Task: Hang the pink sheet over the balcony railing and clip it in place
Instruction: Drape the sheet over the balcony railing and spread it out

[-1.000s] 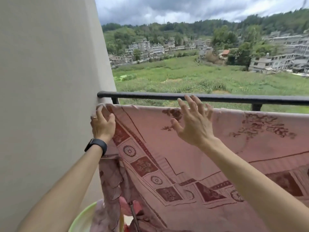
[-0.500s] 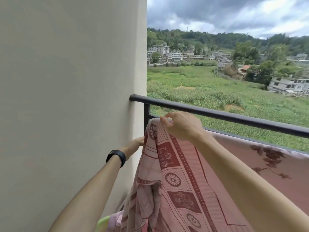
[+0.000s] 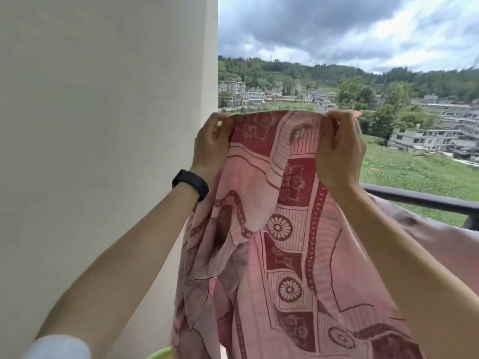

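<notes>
The pink sheet (image 3: pixel 285 242), patterned with dark red squares and flowers, is held up in front of me, well above the black balcony railing (image 3: pixel 420 199). My left hand (image 3: pixel 212 143), with a black band on the wrist, grips its top edge beside the wall. My right hand (image 3: pixel 339 149) grips the same edge further right. The cloth hangs down between my arms in loose folds. Another part of the sheet lies draped below the railing at the right. The railing's left stretch is hidden behind the cloth. No clip is in view.
A plain beige wall (image 3: pixel 103 151) fills the left half and stands close to my left arm. A light green basin rim (image 3: pixel 158 354) peeks out at the bottom. Beyond the railing lie green fields and distant buildings.
Both hands have lifted the sheet's end from railing height up to eye level. My left hand, which was low by the wall, now grips the top edge.
</notes>
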Available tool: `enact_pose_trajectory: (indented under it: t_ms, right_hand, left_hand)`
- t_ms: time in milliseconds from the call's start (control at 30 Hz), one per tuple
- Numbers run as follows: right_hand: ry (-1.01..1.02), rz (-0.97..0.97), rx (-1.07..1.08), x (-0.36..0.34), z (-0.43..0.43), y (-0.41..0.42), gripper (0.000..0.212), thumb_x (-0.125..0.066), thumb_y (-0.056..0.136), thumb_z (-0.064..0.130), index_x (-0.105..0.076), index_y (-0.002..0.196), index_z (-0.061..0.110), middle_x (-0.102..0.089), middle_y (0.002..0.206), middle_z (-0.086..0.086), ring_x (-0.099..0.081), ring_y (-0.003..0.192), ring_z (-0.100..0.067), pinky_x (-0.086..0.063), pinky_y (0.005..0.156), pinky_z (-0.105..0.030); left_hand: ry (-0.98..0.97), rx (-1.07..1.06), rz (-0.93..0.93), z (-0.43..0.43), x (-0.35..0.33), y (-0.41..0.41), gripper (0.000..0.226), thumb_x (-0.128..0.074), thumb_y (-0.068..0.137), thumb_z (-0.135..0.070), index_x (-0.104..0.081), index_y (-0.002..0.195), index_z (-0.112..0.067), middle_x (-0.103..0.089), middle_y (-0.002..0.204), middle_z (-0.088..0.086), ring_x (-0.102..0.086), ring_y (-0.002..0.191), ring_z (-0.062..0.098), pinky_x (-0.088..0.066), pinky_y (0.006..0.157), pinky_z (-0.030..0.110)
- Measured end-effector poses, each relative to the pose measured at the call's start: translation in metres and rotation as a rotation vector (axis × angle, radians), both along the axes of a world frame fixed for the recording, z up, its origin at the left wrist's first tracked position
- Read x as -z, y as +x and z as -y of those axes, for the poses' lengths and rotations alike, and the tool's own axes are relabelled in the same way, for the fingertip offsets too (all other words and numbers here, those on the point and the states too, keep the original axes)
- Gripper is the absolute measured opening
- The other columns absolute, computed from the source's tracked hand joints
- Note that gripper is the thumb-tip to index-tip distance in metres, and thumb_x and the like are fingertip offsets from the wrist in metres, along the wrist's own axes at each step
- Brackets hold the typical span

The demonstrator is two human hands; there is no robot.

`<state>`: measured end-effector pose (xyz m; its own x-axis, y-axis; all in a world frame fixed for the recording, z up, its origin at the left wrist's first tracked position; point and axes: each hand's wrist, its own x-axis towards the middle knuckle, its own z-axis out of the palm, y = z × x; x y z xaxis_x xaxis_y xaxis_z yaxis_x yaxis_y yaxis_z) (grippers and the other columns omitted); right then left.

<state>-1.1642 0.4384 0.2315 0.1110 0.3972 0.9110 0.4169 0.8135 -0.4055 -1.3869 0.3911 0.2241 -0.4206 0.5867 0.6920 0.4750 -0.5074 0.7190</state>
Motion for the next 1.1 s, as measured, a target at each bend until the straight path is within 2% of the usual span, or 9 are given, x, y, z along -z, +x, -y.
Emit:
enact_pose_trajectory:
  t_ms: [133, 500, 567, 633, 733, 833, 900, 1000, 1100]
  right_hand:
    - [0.208, 0.043, 0.078, -0.014, 0.027, 0.043, 0.016, -0.053, 0.1, 0.009, -0.063, 0.097, -0.002, -0.056, 0.085, 0.001, -0.04, 0.063, 0.0, -0.035, 0.06, -0.001]
    - [0.109, 0.04, 0.102, 0.047, 0.105, 0.181, 0.017, -0.051, 0.101, 0.01, -0.063, 0.103, -0.001, -0.064, 0.09, -0.013, -0.046, 0.073, -0.006, -0.031, 0.065, -0.003]
    - [0.067, 0.176, 0.022, 0.067, 0.123, 0.198, 0.014, -0.054, 0.099, 0.012, -0.065, 0.102, 0.004, -0.066, 0.09, -0.004, -0.05, 0.072, -0.008, -0.037, 0.066, -0.008]
    - [-0.046, 0.464, -0.03, 0.098, 0.136, 0.215, 0.017, -0.057, 0.096, 0.025, -0.07, 0.102, 0.016, -0.07, 0.096, 0.003, -0.059, 0.085, -0.015, -0.048, 0.076, -0.028]
    - [-0.278, 0.696, -0.027, 0.145, 0.145, 0.254, 0.04, -0.054, 0.083, 0.051, -0.068, 0.116, 0.034, -0.065, 0.121, 0.011, -0.05, 0.119, -0.014, -0.036, 0.101, -0.038]
    - [-0.529, 0.418, -0.003, 0.166, 0.143, 0.296, 0.044, -0.057, 0.081, 0.053, -0.063, 0.12, 0.033, -0.058, 0.123, 0.013, -0.048, 0.121, -0.01, -0.036, 0.102, -0.037]
    - [-0.802, 0.132, 0.064, 0.174, 0.128, 0.317, 0.054, -0.054, 0.085, 0.061, -0.059, 0.122, 0.023, -0.06, 0.121, 0.004, -0.055, 0.116, -0.018, -0.043, 0.099, -0.04]
    - [-1.226, -0.265, 0.029, 0.174, 0.105, 0.334, 0.085, -0.047, 0.077, 0.084, -0.052, 0.12, 0.011, -0.061, 0.115, -0.005, -0.062, 0.109, -0.027, -0.049, 0.097, -0.047]
    - [-1.211, -0.552, -0.11, 0.151, 0.082, 0.333, 0.064, -0.05, 0.086, 0.073, -0.054, 0.106, 0.011, -0.063, 0.103, 0.002, -0.068, 0.092, -0.02, -0.056, 0.073, -0.038]
  left_hand:
    - [0.184, -0.014, -0.166, 0.035, -0.064, 0.054, 0.013, -0.048, 0.101, -0.027, -0.06, 0.101, -0.022, -0.063, 0.096, -0.016, -0.058, 0.086, -0.003, -0.046, 0.08, 0.018]
    - [0.165, -0.094, -0.38, 0.139, 0.011, 0.174, 0.02, -0.051, 0.102, -0.023, -0.062, 0.105, -0.006, -0.051, 0.062, -0.024, -0.047, 0.054, -0.006, -0.031, 0.051, 0.007]
    - [0.153, -0.118, -0.468, 0.156, 0.039, 0.183, 0.022, -0.049, 0.102, -0.026, -0.062, 0.106, -0.009, -0.054, 0.074, -0.021, -0.05, 0.063, -0.006, -0.035, 0.056, 0.007]
    - [0.092, -0.145, -0.646, 0.171, 0.079, 0.183, 0.023, -0.048, 0.101, -0.033, -0.063, 0.107, -0.016, -0.064, 0.085, -0.011, -0.056, 0.073, 0.003, -0.044, 0.064, 0.017]
    - [-0.24, -0.149, -0.974, 0.18, 0.137, 0.178, 0.028, -0.047, 0.093, -0.046, -0.065, 0.108, -0.031, -0.067, 0.086, -0.009, -0.059, 0.083, 0.014, -0.051, 0.075, 0.035]
    - [-0.708, -0.01, -0.901, 0.172, 0.152, 0.179, 0.031, -0.057, 0.086, -0.054, -0.062, 0.114, -0.042, -0.06, 0.105, -0.015, -0.053, 0.107, 0.01, -0.047, 0.094, 0.037]
    - [-0.675, -0.028, -0.764, 0.154, 0.143, 0.178, 0.036, -0.062, 0.085, -0.049, -0.058, 0.12, -0.042, -0.056, 0.122, -0.011, -0.05, 0.118, 0.013, -0.045, 0.099, 0.04]
    - [-0.449, -0.272, -0.807, 0.111, 0.118, 0.177, 0.051, -0.061, 0.088, -0.047, -0.046, 0.135, -0.037, -0.047, 0.139, 0.002, -0.048, 0.124, 0.027, -0.047, 0.097, 0.05]
    - [-0.465, -0.406, -0.907, 0.062, 0.095, 0.176, 0.061, -0.054, 0.092, -0.05, -0.032, 0.147, -0.035, -0.037, 0.152, 0.006, -0.042, 0.134, 0.033, -0.039, 0.104, 0.059]
